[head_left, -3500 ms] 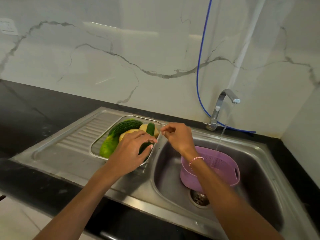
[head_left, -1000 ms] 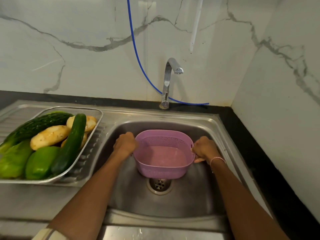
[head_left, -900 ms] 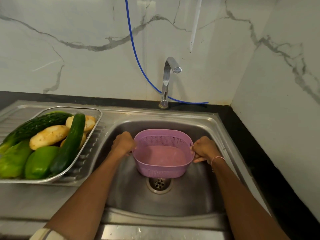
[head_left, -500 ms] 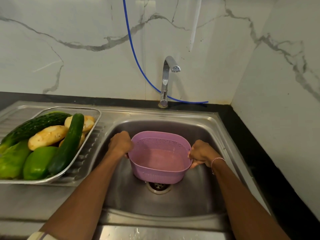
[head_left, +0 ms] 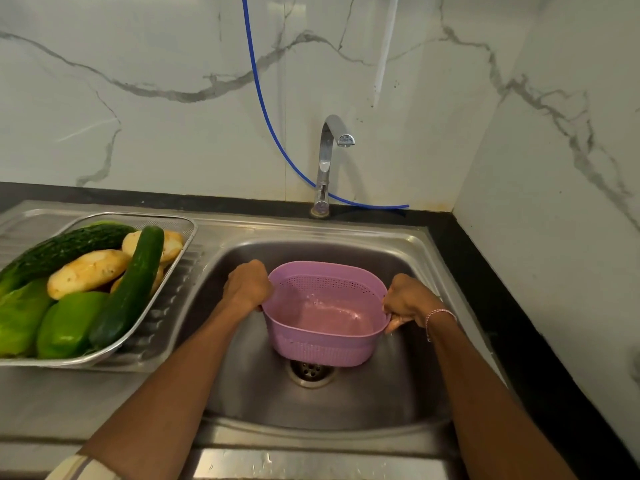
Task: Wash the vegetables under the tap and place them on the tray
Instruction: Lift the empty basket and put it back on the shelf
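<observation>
My left hand point(head_left: 247, 285) and right hand point(head_left: 408, 301) grip the colander point(head_left: 325, 318) by its ends, fingers point(head_left: 394, 323) curled, long axis across the sink point(head_left: 346, 403); the tray point(head_left: 188, 227) lies nearer my left.

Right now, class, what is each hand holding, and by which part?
One thing, the pink colander: the left grip curls round its left rim, the right grip round its right rim, above the sink drain.

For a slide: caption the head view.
Left hand and right hand grip a pink colander in the sink; vegetables fill the tray beside it.
</observation>
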{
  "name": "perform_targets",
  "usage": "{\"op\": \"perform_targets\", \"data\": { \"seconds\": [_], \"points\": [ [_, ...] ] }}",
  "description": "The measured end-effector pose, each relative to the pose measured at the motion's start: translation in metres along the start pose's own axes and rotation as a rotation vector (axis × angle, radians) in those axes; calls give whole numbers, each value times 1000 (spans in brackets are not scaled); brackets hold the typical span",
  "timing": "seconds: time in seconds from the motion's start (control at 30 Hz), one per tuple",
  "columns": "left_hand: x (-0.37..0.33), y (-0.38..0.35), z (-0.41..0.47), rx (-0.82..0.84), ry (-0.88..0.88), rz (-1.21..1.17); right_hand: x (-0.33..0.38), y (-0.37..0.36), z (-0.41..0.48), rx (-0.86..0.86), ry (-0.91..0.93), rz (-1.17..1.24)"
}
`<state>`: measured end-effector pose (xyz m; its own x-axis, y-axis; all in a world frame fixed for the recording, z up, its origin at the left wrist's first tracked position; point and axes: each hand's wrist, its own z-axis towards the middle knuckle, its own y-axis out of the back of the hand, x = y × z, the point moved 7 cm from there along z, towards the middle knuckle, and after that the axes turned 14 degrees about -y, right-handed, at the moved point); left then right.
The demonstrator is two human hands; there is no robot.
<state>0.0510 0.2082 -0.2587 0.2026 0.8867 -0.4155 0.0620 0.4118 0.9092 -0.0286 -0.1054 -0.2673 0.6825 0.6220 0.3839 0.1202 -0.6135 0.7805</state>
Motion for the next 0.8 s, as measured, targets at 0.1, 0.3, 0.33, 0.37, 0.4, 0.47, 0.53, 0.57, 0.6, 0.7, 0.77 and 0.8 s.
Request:
{"op": "perform_targets", "data": {
  "seconds": [0.1, 0.3, 0.33, 0.37, 0.4, 0.47, 0.53, 0.57, 0.6, 0.7, 0.77, 0.8],
  "points": [
    [-1, 3, 0, -11, -8, 17, 1, -2, -3, 6, 8, -15],
    [7, 12, 3, -16, -15, -4, 4, 0, -10, 35, 20, 93],
    [10, 13, 5, -13, -20, -38, 3, 2, -13, 53, 25, 126],
    [10, 16, 5, -8, -30, -88, 2, 5, -17, 68, 29, 162],
    [10, 18, 4, 6, -42, -149, 0, 9, -19, 78, 32, 197],
    [7, 23, -1, 40, -59, -302, -3, 18, -23, 89, 34, 246],
    [0, 33, -11, 74, -97, -387, -6, 27, -28, 109, 51, 285],
    [-3, 39, -15, 86, -126, -404, -6, 31, -31, 119, 68, 299],
    [-5, 45, -20, 101, -154, -418, -7, 34, -34, 121, 95, 299],
    [-10, 58, -33, 152, -233, -421, -8, 45, -43, 50, 195, 186],
    [-10, 63, -39, 161, -273, -410, -8, 47, -44, 21, 238, 142],
    [-10, 65, -39, 149, -295, -415, -8, 48, -43, 11, 254, 150]
  ]
}}
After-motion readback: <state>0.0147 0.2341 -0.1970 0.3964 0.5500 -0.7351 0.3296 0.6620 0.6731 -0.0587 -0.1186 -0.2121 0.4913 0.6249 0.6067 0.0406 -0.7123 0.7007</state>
